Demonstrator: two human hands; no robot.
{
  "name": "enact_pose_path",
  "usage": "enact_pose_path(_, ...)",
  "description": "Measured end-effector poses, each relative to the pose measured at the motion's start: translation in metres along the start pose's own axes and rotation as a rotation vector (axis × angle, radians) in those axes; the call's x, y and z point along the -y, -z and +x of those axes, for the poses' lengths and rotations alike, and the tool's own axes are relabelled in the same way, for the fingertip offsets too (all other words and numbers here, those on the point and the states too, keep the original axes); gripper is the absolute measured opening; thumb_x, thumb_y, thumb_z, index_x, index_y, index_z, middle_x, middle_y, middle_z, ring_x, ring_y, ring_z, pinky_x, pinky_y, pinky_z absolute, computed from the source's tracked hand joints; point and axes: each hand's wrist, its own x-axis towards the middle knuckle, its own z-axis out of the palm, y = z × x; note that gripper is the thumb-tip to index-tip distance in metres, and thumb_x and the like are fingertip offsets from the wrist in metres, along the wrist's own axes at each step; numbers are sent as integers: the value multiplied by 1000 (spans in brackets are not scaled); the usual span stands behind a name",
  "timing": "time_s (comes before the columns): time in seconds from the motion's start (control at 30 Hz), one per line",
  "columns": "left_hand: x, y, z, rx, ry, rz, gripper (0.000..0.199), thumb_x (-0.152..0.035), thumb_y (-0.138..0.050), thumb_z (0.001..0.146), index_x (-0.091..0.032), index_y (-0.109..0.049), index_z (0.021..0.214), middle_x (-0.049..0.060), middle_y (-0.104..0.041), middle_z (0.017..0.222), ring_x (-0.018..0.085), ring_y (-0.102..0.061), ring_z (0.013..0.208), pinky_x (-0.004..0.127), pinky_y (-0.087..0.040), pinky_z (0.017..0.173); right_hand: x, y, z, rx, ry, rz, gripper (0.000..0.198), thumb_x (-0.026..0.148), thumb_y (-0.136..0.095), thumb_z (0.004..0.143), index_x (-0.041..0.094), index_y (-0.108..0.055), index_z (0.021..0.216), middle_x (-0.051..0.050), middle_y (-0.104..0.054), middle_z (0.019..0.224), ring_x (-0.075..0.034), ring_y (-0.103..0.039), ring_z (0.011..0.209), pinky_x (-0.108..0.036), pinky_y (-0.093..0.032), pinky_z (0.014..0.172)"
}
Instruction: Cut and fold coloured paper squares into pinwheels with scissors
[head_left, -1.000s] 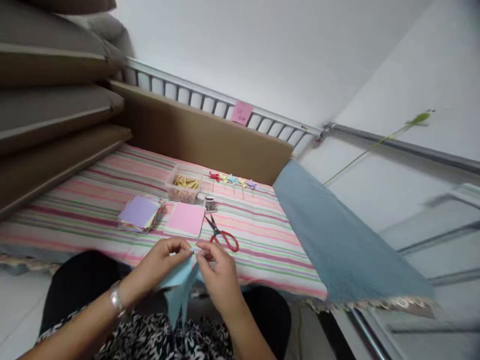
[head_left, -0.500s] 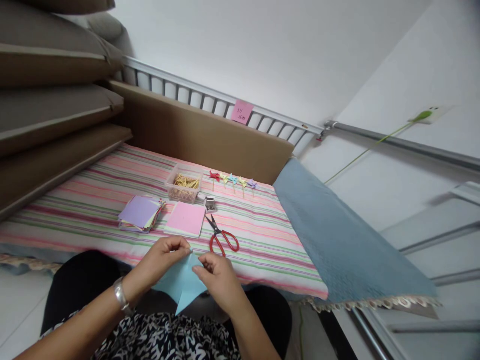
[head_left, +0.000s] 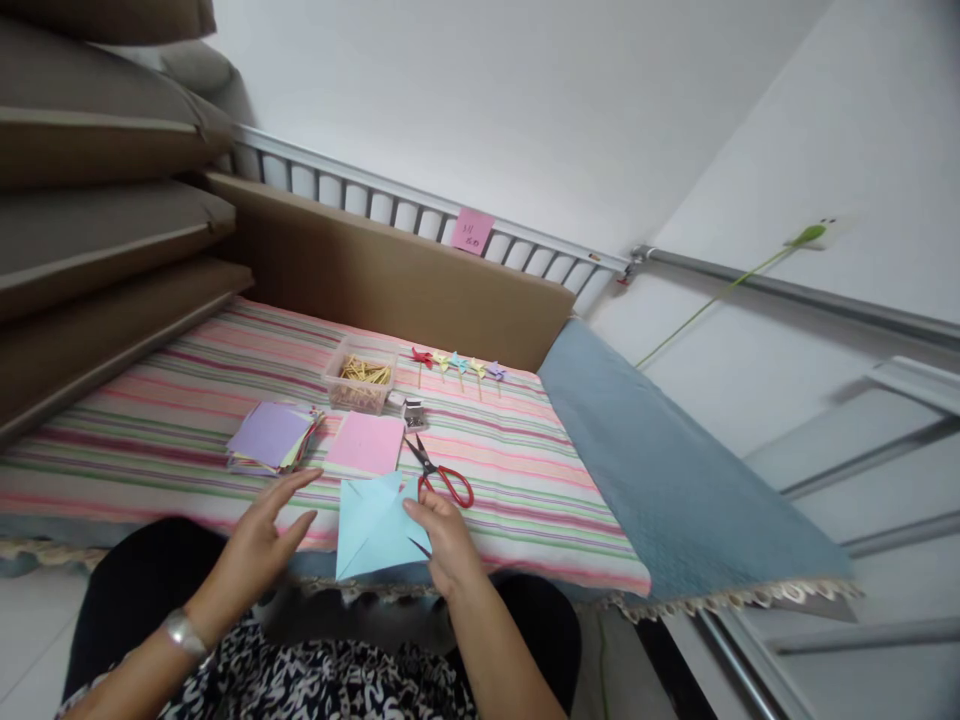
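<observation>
Left hand [head_left: 266, 525] is held open with thumb and fingers well spread, gripping nothing, just beside the left side of a light blue sheet [head_left: 375, 525]. On the sheet's right side, the right hand [head_left: 446, 535] has it pinched, the thumb lying on top and the fingers mostly hidden. Slits run inward from the sheet's corners, and it is held up at the near edge of the striped cloth [head_left: 540, 510], a little left of that edge's middle.

Towards the far edge, a clear plastic box [head_left: 330, 377] stands upright with its top open; inside lies a loose heap of thin golden sticks [head_left: 365, 371]. Near its right front corner sits a much smaller clear container [head_left: 415, 414] with silvery bits inside, too small to make out. Nearer the left hand is a stack of coloured paper squares [head_left: 268, 437], purple uppermost, with something clear at its near left corner; whether that is a tray or a bag, I cannot tell. Pink squares [head_left: 366, 442] lie between this stack and the scissors [head_left: 459, 488], whose blades are parted and whose red handles reach towards the right hand. Five small pinwheels [head_left: 459, 364] line up along the far edge.
</observation>
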Motion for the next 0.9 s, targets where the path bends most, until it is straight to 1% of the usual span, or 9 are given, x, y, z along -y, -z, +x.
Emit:
enact_pose_path(0.1, 4, -5, -12, -18, -264, 205, 50, -24, -53, 79, -25, -40, 127, 9, -45, 132, 26, -39, 122, 47, -32, 99, -4, -2, 1, 27, -68, 69, 26, 31, -73, 56, 14, -59, 71, 2, -58, 54, -10, -50, 47, -22, -39, 50)
enact_pose_path(0.2, -4, -6, -13, -9, -444, 286, 55, -16, -51, 80, -28, -35, 131, 9, -41, 136, 26, -33, 126, 49, -32, 99, -8, -4, 1, 58, -125, 100, 25, 30, -73, 56, 15, -59, 70, 2, -58, 55, -10, -50, 47, -22, -40, 49)
enact_pose_path(0.33, -14, -4, -6, 15, -632, 324, 52, -9, -48, 78, -31, -45, 124, 6, -47, 132, 26, -32, 127, 51, -27, 101, -17, -8, -1, 96, -163, 59, 27, 33, -72, 56, 15, -58, 69, 1, -57, 57, -10, -51, 49, -22, -41, 49)
enact_pose_path(0.43, -20, -4, -2, 119, -660, 316, 45, -6, -46, 77, -32, -58, 111, 3, -57, 123, 24, -38, 122, 52, -20, 104, -24, -11, -2, 111, -152, -62, 29, 37, -69, 60, 14, -59, 75, 0, -58, 60, -11, -53, 52, -22, -43, 51)
enact_pose_path(0.57, -27, -7, 1, 239, -446, 136, 25, -15, -55, 75, -30, -68, 90, 2, -70, 98, 23, -55, 103, 50, -14, 106, -31, -3, 9, 83, -99, -313, 30, 40, -60, 69, 13, -62, 83, -2, -61, 64, -14, -57, 57, -25, -46, 54)
enact_pose_path(0.67, -24, -8, 7, 178, -30, -111, 11, -28, -61, 72, -24, -70, 79, 4, -72, 82, 23, -62, 85, 44, -34, 96, -29, 21, 34, -20, 13, -562, 28, 38, -52, 76, 14, -62, 85, -7, -64, 76, -20, -61, 72, -31, -48, 63)
enact_pose_path(0.73, -18, -7, 11, 109, 355, -341, 19, -35, -65, 68, -19, -69, 78, 6, -71, 79, 24, -64, 76, 38, -46, 79, -29, 43, 53, -138, 141, -731, 23, 31, -53, 75, 14, -62, 90, -11, -62, 96, -24, -54, 97, -36, -42, 83)
enact_pose_path(0.8, -11, -5, 14, 117, 637, -597, 30, -37, -68, 64, -15, -68, 85, 9, -71, 81, 24, -65, 72, 34, -49, 68, -31, 63, 69, -211, 247, -873, 29, 23, -53, 75, 15, -59, 102, -13, -51, 120, -26, -37, 119, -38, -28, 98)
enact_pose_path(0.9, -4, -1, 15, 178, 774, -871, 35, -31, -71, 63, -11, -66, 92, 11, -72, 85, 23, -65, 71, 32, -49, 68, -40, 85, 84, -232, 325, -1044, 28, 18, -52, 75, 14, -60, 101, -14, -44, 129, -27, -30, 124, -40, -17, 104)
